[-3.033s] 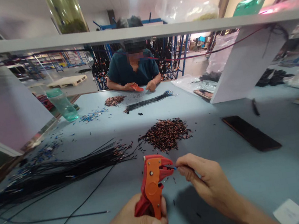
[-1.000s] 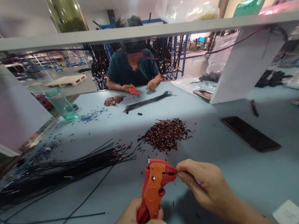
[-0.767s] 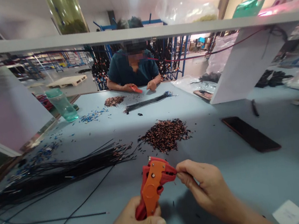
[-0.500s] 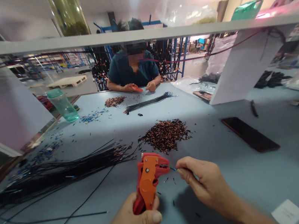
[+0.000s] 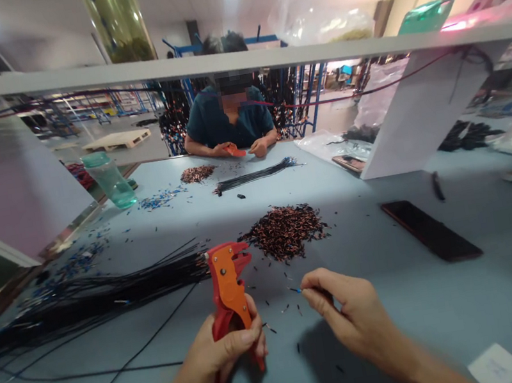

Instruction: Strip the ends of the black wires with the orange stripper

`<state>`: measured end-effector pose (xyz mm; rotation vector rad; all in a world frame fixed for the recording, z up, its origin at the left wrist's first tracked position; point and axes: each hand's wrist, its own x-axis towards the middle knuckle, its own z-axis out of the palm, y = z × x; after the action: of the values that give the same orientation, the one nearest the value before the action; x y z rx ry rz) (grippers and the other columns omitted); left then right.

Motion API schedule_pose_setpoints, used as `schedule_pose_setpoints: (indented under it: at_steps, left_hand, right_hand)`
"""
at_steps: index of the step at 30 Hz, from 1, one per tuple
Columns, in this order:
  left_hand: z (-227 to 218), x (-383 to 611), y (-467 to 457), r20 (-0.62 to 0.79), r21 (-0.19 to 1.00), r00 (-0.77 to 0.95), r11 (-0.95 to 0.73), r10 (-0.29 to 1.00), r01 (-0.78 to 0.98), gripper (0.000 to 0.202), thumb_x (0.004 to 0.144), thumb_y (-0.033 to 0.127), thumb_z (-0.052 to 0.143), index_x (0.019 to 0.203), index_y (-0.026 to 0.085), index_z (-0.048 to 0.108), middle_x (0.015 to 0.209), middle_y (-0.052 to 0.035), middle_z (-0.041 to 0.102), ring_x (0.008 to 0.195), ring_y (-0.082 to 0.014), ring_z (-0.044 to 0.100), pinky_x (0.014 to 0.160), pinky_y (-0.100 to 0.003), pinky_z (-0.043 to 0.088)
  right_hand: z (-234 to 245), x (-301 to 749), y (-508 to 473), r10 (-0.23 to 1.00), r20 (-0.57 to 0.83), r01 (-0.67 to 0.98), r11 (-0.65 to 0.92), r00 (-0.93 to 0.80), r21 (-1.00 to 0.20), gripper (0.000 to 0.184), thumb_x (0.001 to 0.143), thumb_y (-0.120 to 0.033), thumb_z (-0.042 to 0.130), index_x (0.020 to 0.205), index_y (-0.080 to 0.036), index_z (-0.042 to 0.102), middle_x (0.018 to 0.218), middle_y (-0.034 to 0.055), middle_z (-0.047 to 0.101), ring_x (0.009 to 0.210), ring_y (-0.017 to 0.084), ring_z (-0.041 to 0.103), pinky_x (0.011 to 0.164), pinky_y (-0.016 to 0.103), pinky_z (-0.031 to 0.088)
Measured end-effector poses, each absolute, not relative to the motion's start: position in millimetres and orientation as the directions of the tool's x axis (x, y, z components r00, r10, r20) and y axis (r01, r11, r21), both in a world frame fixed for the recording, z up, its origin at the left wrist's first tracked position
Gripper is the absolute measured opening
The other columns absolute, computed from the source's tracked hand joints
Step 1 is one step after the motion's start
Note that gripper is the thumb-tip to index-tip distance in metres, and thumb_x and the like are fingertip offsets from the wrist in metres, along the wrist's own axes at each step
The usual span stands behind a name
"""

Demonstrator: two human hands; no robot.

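Note:
My left hand (image 5: pixel 231 344) is wrapped round the handles of a red and orange wire stripper (image 5: pixel 228 283), whose jaws point up and stand open. My right hand (image 5: pixel 345 307) pinches a small piece with a blue part and a dark tip, which looks like a wire terminal (image 5: pixel 295 290); the rest of it is hidden by the fingers. The tip points left, apart from the stripper's jaws. Behind the hands lies a pile of short black and copper-coloured wire scraps (image 5: pixel 286 232). A bundle of long black wires (image 5: pixel 121 290) stretches along the left.
Across the table a person (image 5: pixel 229 118) holds a red tool. A dark phone (image 5: pixel 430 229) lies at right, a white paper (image 5: pixel 496 364) nearer me. A green bottle (image 5: pixel 109 181) stands at left by blue bits (image 5: pixel 162 198). A shelf (image 5: pixel 235 60) spans above.
My left hand has moved the wire stripper left and slightly up, away from the right hand. Its jaws are more open and a few scraps lie below. My right hand has hardly moved.

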<state>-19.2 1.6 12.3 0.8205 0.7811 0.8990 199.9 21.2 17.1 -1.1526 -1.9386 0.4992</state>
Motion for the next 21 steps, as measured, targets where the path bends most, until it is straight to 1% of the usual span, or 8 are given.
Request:
schedule_pose_setpoints:
  at_steps: [3, 5, 7, 9, 12, 14, 17, 21]
  left_hand:
    - [12, -24, 2, -0.179, 0.935, 0.366, 0.274, 0.913, -0.226, 0.032, 0.074, 0.035, 0.068, 0.097, 0.019, 0.053, 0.077, -0.0002, 0.051, 0.071, -0.0173, 0.05, 0.068, -0.032, 0.043]
    - [12, -28, 2, -0.104, 0.991, 0.302, 0.124, 0.948, -0.047, 0.027, 0.078, 0.035, 0.065, 0.097, 0.019, 0.055, 0.08, -0.0016, 0.052, 0.074, -0.018, 0.05, 0.07, -0.031, 0.042]
    - [12, -32, 1, 0.038, 0.984, 0.244, -0.079, 0.969, 0.16, 0.018, 0.08, 0.03, 0.064, 0.093, 0.019, 0.057, 0.081, -0.0022, 0.054, 0.073, -0.0179, 0.05, 0.07, -0.029, 0.04]
    - [11, -33, 1, 0.197, 0.911, 0.253, -0.272, 0.947, 0.31, 0.015, 0.078, 0.021, 0.065, 0.092, 0.021, 0.059, 0.08, -0.0025, 0.057, 0.071, -0.0181, 0.05, 0.069, -0.028, 0.039]
    - [7, -32, 2, 0.328, 0.781, 0.33, -0.451, 0.885, 0.432, 0.028, 0.073, 0.014, 0.065, 0.099, 0.022, 0.059, 0.084, -0.0043, 0.061, 0.07, -0.0194, 0.051, 0.068, -0.029, 0.037]
    - [3, -30, 2, 0.359, 0.708, 0.37, -0.509, 0.857, 0.489, 0.033, 0.073, 0.013, 0.065, 0.104, 0.022, 0.058, 0.088, -0.0068, 0.062, 0.074, -0.0217, 0.053, 0.07, -0.031, 0.038]
    - [-1, -29, 2, 0.396, 0.625, 0.402, -0.563, 0.825, 0.541, 0.035, 0.074, 0.013, 0.064, 0.107, 0.02, 0.056, 0.092, -0.0104, 0.062, 0.08, -0.0249, 0.054, 0.074, -0.034, 0.038]
    - [-3, -30, 2, 0.431, 0.514, 0.434, -0.611, 0.791, 0.602, 0.035, 0.073, 0.011, 0.061, 0.107, 0.017, 0.053, 0.089, -0.0109, 0.059, 0.078, -0.0251, 0.052, 0.072, -0.035, 0.039]
  right_hand:
    - [18, 200, 21, 0.896, 0.369, 0.497, 0.445, -0.249, -0.745, 0.018, 0.09, -0.024, 0.046, 0.076, -0.02, 0.057, 0.058, -0.0036, 0.051, 0.051, 0.011, 0.047, 0.05, 0.022, 0.039]
    - [20, 200, 21, 0.922, 0.296, 0.451, 0.381, -0.25, -0.807, 0.019, 0.089, -0.026, 0.046, 0.074, -0.02, 0.057, 0.057, -0.0038, 0.051, 0.051, 0.012, 0.047, 0.05, 0.022, 0.039]
    - [22, 199, 21, 0.941, 0.221, 0.386, 0.31, -0.258, -0.869, 0.019, 0.088, -0.027, 0.047, 0.073, -0.02, 0.056, 0.058, -0.0037, 0.051, 0.051, 0.012, 0.048, 0.049, 0.022, 0.04]
    - [23, 198, 22, 0.951, 0.163, 0.328, 0.248, -0.265, -0.912, 0.018, 0.087, -0.028, 0.048, 0.073, -0.02, 0.056, 0.058, -0.0039, 0.05, 0.052, 0.012, 0.049, 0.05, 0.022, 0.04]
    - [22, 196, 23, 0.96, 0.095, 0.27, 0.168, -0.264, -0.948, 0.018, 0.086, -0.032, 0.051, 0.075, -0.019, 0.058, 0.06, -0.003, 0.052, 0.056, 0.013, 0.05, 0.054, 0.023, 0.042]
    - [20, 195, 23, 0.957, 0.064, 0.221, 0.129, -0.282, -0.967, 0.021, 0.087, -0.034, 0.052, 0.077, -0.018, 0.06, 0.064, -0.0012, 0.055, 0.06, 0.014, 0.052, 0.057, 0.024, 0.043]
    - [17, 193, 21, 0.94, 0.06, 0.15, 0.117, -0.336, -0.982, 0.024, 0.088, -0.037, 0.052, 0.078, -0.017, 0.062, 0.068, -0.0002, 0.057, 0.063, 0.014, 0.052, 0.059, 0.024, 0.043]
    - [13, 191, 17, 0.921, 0.048, 0.127, 0.105, -0.387, -0.986, 0.025, 0.088, -0.038, 0.053, 0.078, -0.017, 0.062, 0.068, -0.0012, 0.054, 0.062, 0.013, 0.048, 0.058, 0.024, 0.042]
